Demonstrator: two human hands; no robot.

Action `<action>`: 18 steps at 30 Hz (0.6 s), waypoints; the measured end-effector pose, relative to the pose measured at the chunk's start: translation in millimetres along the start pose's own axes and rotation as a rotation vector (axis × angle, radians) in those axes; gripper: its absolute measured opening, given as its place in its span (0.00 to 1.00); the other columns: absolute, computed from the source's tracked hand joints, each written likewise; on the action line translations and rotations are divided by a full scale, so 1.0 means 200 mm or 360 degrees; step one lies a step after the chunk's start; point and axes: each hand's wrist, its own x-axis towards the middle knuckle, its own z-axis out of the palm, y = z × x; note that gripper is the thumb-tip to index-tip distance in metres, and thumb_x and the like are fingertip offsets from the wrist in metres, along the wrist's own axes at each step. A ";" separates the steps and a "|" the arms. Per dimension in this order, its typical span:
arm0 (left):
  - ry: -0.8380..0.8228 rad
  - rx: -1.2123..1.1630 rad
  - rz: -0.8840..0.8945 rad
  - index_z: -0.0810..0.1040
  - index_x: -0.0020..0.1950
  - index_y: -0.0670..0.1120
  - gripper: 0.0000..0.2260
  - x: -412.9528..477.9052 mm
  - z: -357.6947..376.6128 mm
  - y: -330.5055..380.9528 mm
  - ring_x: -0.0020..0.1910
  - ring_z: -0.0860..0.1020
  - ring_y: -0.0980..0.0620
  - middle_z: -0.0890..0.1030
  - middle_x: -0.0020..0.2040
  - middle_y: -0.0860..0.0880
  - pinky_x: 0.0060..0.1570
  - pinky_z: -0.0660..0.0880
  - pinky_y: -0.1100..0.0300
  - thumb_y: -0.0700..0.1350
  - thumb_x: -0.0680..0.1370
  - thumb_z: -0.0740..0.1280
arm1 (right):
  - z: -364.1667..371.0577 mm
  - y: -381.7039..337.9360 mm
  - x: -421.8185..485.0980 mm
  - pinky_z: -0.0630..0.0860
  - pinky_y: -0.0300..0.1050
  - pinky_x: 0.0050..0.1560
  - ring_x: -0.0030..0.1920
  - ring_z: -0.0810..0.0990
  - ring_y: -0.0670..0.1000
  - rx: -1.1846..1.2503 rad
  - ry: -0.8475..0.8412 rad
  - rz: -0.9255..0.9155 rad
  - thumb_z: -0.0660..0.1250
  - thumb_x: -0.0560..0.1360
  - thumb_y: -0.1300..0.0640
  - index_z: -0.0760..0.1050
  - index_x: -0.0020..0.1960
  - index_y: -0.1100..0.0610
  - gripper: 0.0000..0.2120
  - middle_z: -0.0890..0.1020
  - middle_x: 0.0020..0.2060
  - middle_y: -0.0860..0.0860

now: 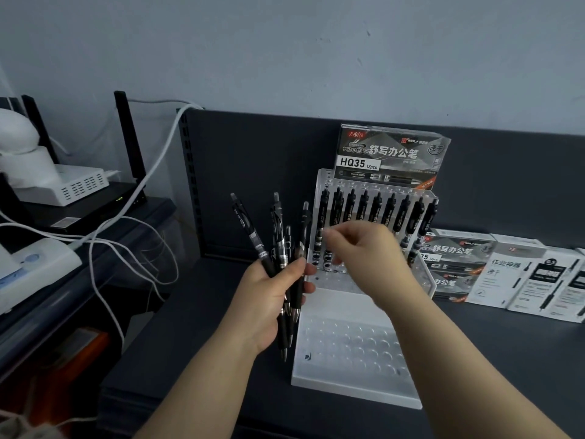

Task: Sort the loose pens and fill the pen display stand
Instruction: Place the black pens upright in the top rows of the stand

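Note:
A clear acrylic pen display stand [357, 384] with rows of round holes stands on the dark shelf. Its back row holds several black pens [376, 207] upright. My left hand [269, 299] grips a bundle of several black pens [278, 245] just left of the stand, their clicker ends up. My right hand [370, 258] hovers in front of the stand's upper rows, fingers loosely curled near the leftmost standing pens; it is blurred and I cannot tell whether it holds one.
A black HQ35 pen box [392, 156] stands behind the stand. Black and white pen boxes [506, 274] lie to the right. At left, a black router [95, 210], white devices and white cables [136, 248] sit on a lower ledge.

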 end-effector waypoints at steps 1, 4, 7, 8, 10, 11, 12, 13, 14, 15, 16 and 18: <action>-0.0028 0.0002 0.0003 0.80 0.51 0.43 0.06 0.00 0.01 0.00 0.34 0.79 0.55 0.84 0.38 0.50 0.34 0.74 0.61 0.41 0.77 0.65 | 0.01 -0.01 -0.02 0.68 0.35 0.28 0.23 0.72 0.38 0.0172 -0.0125 0.0066 0.65 0.76 0.51 0.80 0.45 0.53 0.07 0.80 0.31 0.49; -0.0094 0.0016 0.0000 0.81 0.50 0.47 0.06 -0.01 0.04 0.00 0.35 0.80 0.54 0.84 0.40 0.49 0.34 0.74 0.61 0.41 0.78 0.65 | 0.02 -0.01 -0.04 0.69 0.33 0.28 0.28 0.74 0.43 0.0442 -0.0287 0.0177 0.67 0.75 0.56 0.80 0.40 0.57 0.08 0.79 0.30 0.52; -0.0065 -0.0018 -0.0032 0.81 0.50 0.47 0.06 0.00 0.05 -0.01 0.38 0.82 0.52 0.85 0.41 0.49 0.38 0.75 0.59 0.42 0.78 0.64 | -0.02 0.00 -0.03 0.68 0.36 0.28 0.30 0.71 0.48 0.0647 -0.0175 0.0240 0.67 0.75 0.58 0.79 0.39 0.58 0.07 0.78 0.29 0.53; -0.0020 -0.0051 -0.0044 0.80 0.49 0.46 0.06 0.00 0.05 -0.01 0.38 0.83 0.52 0.85 0.41 0.49 0.38 0.75 0.58 0.42 0.78 0.64 | -0.04 0.00 -0.02 0.69 0.38 0.28 0.30 0.71 0.50 0.0703 -0.0088 0.0257 0.66 0.75 0.58 0.79 0.40 0.58 0.07 0.79 0.30 0.53; 0.0110 -0.0132 -0.0065 0.79 0.48 0.45 0.04 0.02 0.04 -0.01 0.38 0.82 0.52 0.84 0.39 0.49 0.37 0.75 0.58 0.40 0.78 0.65 | -0.09 0.00 0.00 0.70 0.42 0.30 0.33 0.74 0.53 0.0769 0.0137 0.0242 0.65 0.76 0.58 0.78 0.41 0.58 0.06 0.81 0.32 0.53; 0.0175 -0.0159 -0.0072 0.79 0.48 0.44 0.04 0.03 0.03 -0.01 0.38 0.81 0.53 0.82 0.39 0.49 0.36 0.76 0.59 0.40 0.77 0.65 | -0.11 0.00 0.02 0.71 0.45 0.31 0.34 0.75 0.53 0.0751 0.0257 0.0201 0.65 0.76 0.58 0.78 0.42 0.57 0.06 0.82 0.33 0.53; 0.0228 -0.0169 -0.0073 0.79 0.48 0.44 0.03 0.03 0.02 -0.01 0.38 0.79 0.54 0.81 0.39 0.49 0.35 0.76 0.60 0.40 0.77 0.66 | -0.12 0.00 0.04 0.73 0.47 0.32 0.34 0.77 0.53 0.0686 0.0364 0.0153 0.65 0.76 0.59 0.78 0.43 0.57 0.05 0.83 0.34 0.52; 0.0265 -0.0165 -0.0073 0.80 0.49 0.43 0.04 0.04 0.02 -0.01 0.38 0.77 0.55 0.79 0.39 0.49 0.35 0.77 0.60 0.41 0.77 0.66 | -0.13 0.00 0.05 0.75 0.48 0.33 0.33 0.78 0.52 0.0590 0.0448 0.0112 0.65 0.76 0.59 0.79 0.43 0.56 0.05 0.83 0.34 0.51; 0.0287 -0.0157 -0.0070 0.80 0.50 0.43 0.05 0.04 0.01 -0.01 0.37 0.76 0.55 0.78 0.38 0.50 0.34 0.77 0.61 0.41 0.77 0.67 | -0.13 0.01 0.07 0.76 0.47 0.34 0.32 0.78 0.49 0.0480 0.0501 0.0082 0.65 0.76 0.58 0.79 0.44 0.55 0.05 0.83 0.35 0.50; 0.0293 -0.0150 -0.0064 0.80 0.51 0.44 0.05 0.05 0.01 -0.01 0.36 0.75 0.55 0.77 0.37 0.50 0.34 0.77 0.61 0.41 0.77 0.66 | -0.12 0.03 0.08 0.76 0.44 0.33 0.32 0.78 0.47 0.0370 0.0524 0.0055 0.65 0.76 0.58 0.79 0.46 0.56 0.05 0.83 0.36 0.49; 0.0291 -0.0145 -0.0054 0.79 0.51 0.44 0.05 0.05 0.01 -0.01 0.35 0.74 0.56 0.77 0.36 0.50 0.34 0.77 0.61 0.41 0.77 0.66 | -0.11 0.04 0.09 0.75 0.40 0.33 0.32 0.78 0.45 0.0268 0.0523 0.0029 0.65 0.76 0.57 0.79 0.49 0.56 0.05 0.83 0.37 0.49; 0.0283 -0.0137 -0.0033 0.79 0.50 0.45 0.05 0.05 0.01 0.00 0.33 0.74 0.56 0.78 0.34 0.50 0.33 0.77 0.62 0.40 0.78 0.64 | -0.08 0.07 0.10 0.74 0.36 0.35 0.36 0.79 0.44 0.0089 0.0505 -0.0007 0.64 0.77 0.56 0.78 0.54 0.58 0.09 0.83 0.41 0.49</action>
